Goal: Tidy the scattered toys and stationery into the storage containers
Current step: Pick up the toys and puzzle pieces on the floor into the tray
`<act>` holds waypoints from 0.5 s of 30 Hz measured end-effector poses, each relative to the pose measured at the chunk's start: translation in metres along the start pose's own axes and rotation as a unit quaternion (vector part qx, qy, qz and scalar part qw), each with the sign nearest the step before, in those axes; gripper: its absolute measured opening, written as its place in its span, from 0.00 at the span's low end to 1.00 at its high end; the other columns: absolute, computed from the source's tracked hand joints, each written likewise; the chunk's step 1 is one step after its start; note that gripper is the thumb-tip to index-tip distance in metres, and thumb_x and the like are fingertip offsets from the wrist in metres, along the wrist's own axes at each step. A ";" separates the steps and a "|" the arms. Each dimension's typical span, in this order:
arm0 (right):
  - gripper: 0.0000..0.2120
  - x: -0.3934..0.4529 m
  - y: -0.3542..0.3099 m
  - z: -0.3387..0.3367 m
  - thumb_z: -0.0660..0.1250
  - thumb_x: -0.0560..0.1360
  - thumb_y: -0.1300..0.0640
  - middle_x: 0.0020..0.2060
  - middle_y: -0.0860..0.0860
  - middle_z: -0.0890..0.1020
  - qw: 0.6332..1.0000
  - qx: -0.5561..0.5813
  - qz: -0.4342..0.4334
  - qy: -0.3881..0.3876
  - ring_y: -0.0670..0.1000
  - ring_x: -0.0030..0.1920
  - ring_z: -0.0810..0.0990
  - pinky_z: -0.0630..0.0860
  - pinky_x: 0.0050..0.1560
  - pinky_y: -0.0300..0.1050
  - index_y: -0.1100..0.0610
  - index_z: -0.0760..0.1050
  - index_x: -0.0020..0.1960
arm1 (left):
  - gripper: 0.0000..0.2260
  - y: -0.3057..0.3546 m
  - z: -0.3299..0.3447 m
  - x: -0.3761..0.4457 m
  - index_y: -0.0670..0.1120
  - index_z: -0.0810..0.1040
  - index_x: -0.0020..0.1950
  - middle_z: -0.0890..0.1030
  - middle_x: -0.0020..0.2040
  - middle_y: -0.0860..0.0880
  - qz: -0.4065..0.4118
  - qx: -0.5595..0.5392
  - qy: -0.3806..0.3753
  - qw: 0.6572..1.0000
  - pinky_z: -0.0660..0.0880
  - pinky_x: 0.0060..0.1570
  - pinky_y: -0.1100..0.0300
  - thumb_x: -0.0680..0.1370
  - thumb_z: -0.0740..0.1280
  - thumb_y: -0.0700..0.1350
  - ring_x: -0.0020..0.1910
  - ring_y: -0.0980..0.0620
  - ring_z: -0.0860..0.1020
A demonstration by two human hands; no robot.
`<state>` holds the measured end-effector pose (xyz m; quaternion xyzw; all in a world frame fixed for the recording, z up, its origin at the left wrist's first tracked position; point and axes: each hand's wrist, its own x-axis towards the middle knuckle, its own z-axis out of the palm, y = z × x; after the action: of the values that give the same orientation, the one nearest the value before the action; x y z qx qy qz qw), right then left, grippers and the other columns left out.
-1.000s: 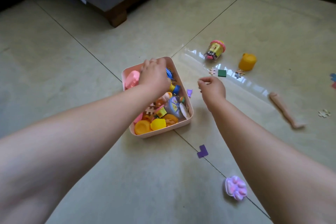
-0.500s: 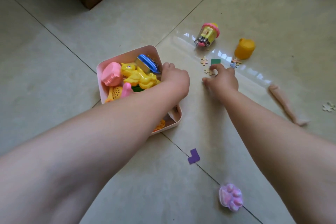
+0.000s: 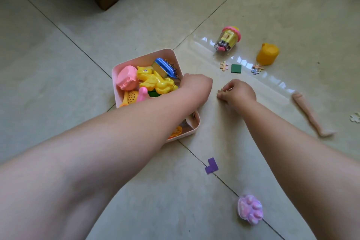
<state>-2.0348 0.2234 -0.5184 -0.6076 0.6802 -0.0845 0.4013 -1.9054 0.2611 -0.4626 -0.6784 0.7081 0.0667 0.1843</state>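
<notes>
A pink storage box [image 3: 145, 58], filled with a yellow toy horse [image 3: 155, 82] and other toys, is seen at centre on a tiled floor [image 3: 58, 64]. Its right rim is covered by the left hand [image 3: 195, 84]; whether anything is gripped cannot be told. Just at 3 o'clock of it, a small puzzle piece [image 3: 221, 91] is pinched by the curled right hand [image 3: 239, 92]. A green square [image 3: 236, 68] lies at 1 o'clock, a purple paw toy [image 3: 250, 209] at 5 o'clock.

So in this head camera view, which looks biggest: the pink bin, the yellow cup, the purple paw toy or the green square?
1. pink bin
2. purple paw toy and yellow cup: alike; the paw toy lies nearer the camera, so unsure
3. green square
</notes>
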 end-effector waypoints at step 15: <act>0.09 -0.083 -0.079 0.048 0.75 0.68 0.47 0.40 0.45 0.83 0.970 0.193 -0.146 -0.014 0.48 0.42 0.82 0.79 0.46 0.47 0.47 0.79 0.45 | 0.18 -0.086 -0.025 -0.065 0.44 0.72 0.63 0.77 0.61 0.42 -0.295 -0.068 0.082 0.949 0.68 0.58 0.53 0.74 0.65 0.48 0.63 0.41 0.72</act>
<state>-1.9488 0.2958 -0.4659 -0.6128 0.5491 -0.2630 0.5038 -1.8238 0.3069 -0.4033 -0.8711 0.4825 0.0016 0.0908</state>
